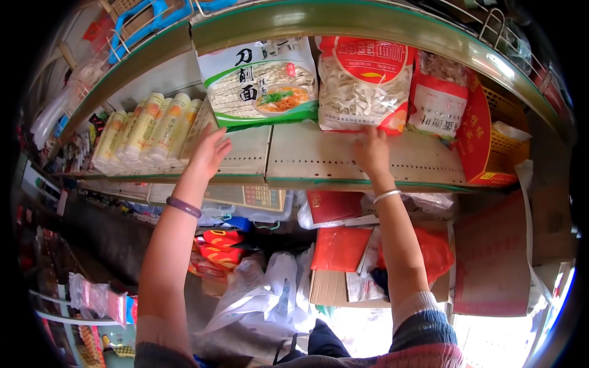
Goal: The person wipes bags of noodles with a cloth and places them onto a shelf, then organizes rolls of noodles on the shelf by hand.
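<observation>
Probably a shop: noodle packets (363, 89) on shelving (307, 153)

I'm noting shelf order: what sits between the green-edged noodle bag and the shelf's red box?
In the head view: a large red-topped noodle bag, then a smaller bag.

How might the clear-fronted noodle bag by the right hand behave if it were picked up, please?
The noodle bag would probably feel fairly light for its size, as loose, irregular pieces show through its clear front. Its glossy plastic may be slightly slippery. The thin, dry-looking pieces could well snap if squeezed.
</observation>
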### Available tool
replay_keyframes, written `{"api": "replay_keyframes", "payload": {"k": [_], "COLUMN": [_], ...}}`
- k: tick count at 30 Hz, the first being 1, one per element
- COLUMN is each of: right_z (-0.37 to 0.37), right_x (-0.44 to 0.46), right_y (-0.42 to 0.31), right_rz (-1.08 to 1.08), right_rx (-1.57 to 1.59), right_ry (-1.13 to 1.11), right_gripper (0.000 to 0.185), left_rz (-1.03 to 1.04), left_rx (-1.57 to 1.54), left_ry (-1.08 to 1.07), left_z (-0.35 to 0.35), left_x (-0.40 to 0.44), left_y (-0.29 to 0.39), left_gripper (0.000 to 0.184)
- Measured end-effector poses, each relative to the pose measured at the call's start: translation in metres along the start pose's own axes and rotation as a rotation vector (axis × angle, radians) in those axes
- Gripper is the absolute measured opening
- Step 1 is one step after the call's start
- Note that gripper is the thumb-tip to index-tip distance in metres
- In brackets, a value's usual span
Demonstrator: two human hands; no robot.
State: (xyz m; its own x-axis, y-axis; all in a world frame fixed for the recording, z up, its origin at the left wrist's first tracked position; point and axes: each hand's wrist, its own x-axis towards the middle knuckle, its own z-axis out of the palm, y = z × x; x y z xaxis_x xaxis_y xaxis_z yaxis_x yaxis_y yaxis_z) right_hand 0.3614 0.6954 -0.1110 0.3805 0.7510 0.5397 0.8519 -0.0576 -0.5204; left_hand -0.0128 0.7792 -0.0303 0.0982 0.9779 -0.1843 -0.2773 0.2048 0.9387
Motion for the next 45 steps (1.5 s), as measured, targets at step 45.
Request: {"api": "replay_keyframes", "payload": {"k": [45], "right_z": [-0.130], "right_x": [-0.327], "right_y": [0.145], "right_rz": [0.377], "right_rx": [-0.391], "right_ry": [-0.248], "right_gripper": [0.029], "left_rz": [0.120], "left_rx": [0.520], "left_ry": [-0.135], "left_z": [-0.067], "left_x": [-0.266], "left_y": [-0.190], "left_gripper": [0.030]}}
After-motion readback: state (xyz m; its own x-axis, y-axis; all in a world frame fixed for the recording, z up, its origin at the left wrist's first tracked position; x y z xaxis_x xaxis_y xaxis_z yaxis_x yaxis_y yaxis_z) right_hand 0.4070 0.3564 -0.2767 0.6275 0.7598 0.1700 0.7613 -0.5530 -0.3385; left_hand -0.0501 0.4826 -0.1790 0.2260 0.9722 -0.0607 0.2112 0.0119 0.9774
